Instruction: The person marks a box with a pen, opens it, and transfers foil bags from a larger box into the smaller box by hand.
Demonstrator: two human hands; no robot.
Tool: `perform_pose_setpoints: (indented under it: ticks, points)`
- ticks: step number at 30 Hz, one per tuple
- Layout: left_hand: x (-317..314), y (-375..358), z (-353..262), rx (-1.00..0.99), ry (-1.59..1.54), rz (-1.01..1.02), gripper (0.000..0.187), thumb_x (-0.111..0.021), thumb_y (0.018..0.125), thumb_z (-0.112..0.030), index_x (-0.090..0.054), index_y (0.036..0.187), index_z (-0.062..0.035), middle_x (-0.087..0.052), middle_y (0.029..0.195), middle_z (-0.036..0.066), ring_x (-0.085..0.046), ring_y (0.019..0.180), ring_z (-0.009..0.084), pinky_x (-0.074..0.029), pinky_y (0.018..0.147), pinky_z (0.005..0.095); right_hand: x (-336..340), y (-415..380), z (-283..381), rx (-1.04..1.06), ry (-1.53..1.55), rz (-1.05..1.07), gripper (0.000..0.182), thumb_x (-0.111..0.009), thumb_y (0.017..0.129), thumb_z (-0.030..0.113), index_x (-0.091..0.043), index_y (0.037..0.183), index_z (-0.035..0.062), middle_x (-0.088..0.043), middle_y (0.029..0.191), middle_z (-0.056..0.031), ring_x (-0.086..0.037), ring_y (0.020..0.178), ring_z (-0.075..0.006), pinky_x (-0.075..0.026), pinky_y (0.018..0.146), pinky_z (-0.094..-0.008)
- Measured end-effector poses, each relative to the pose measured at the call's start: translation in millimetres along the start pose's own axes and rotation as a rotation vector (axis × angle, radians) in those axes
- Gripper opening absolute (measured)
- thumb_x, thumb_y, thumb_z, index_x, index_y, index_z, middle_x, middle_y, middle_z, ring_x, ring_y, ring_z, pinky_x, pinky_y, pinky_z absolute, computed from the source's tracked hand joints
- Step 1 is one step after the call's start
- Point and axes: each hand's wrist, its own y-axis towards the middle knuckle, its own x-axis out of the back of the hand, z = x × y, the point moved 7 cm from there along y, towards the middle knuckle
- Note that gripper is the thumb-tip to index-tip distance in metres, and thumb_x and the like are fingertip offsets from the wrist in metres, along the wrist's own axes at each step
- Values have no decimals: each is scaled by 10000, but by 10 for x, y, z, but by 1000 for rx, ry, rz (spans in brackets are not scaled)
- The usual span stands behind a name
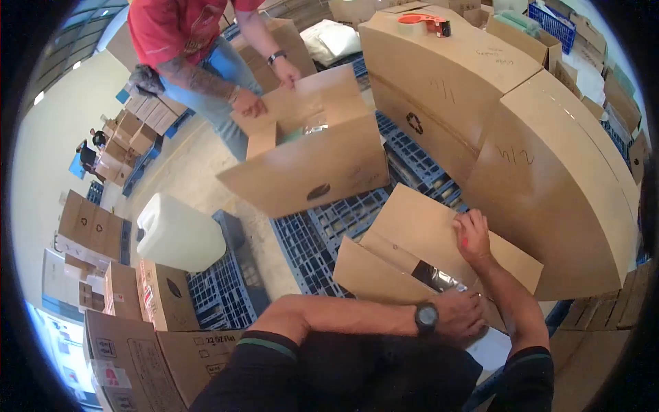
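On a blue pallet (322, 233) at six o'clock, a carton (412, 254) is closed: left hand (461, 314) flat on the near flap, right hand (472, 237) pressing the far flap; flaps should meet squarely.

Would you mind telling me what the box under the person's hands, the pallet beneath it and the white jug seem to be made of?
The box looks like matte brown corrugated cardboard, with creased flaps. The pallet seems to be moulded blue plastic, judging by its grid of holes. The white jug appears to be translucent plastic, smooth and faintly glossy.
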Motion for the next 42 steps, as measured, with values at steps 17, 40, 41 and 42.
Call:
perform_pose_setpoints:
  ticks: [17,40,41,42]
  points:
    - [1186,-1300,585,416,-506,646,316,-524,921,-341,-590,1194,-196,-670,846,160,-651,763,347,-522,665,453,334,-436,822,-85,514,169,204,-709,772,142,-627,946,73,-595,1024,-136,-573,929,-288,-458,814,-426]
    - [19,-1234,737,116,-1105,1091,444,-444,967,-376,-555,1220,-29,-511,1246,259,-489,1186,382,-410,994,438,102,-551,663,15,-439,319,215,-584,820,210,-516,1020,174,-475,1334,-131,-437,1244,-413,-435,921,-581]
    - [-213,-1281,746,-99,-849,952,374,-464,947,-359,-610,1081,-42,-580,1087,227,-557,1071,363,-455,922,446,39,-510,649,-25,-436,351,223,-585,821,209,-520,1032,175,-434,1379,-145,-411,1255,-446,-410,926,-621]
    - [-423,-1326,741,-291,-584,798,339,-484,927,-342,-664,942,-55,-650,928,195,-624,957,345,-501,850,455,-14,-480,613,-56,-434,385,232,-586,822,209,-524,1043,176,-393,1425,-158,-385,1266,-480,-386,930,-660]
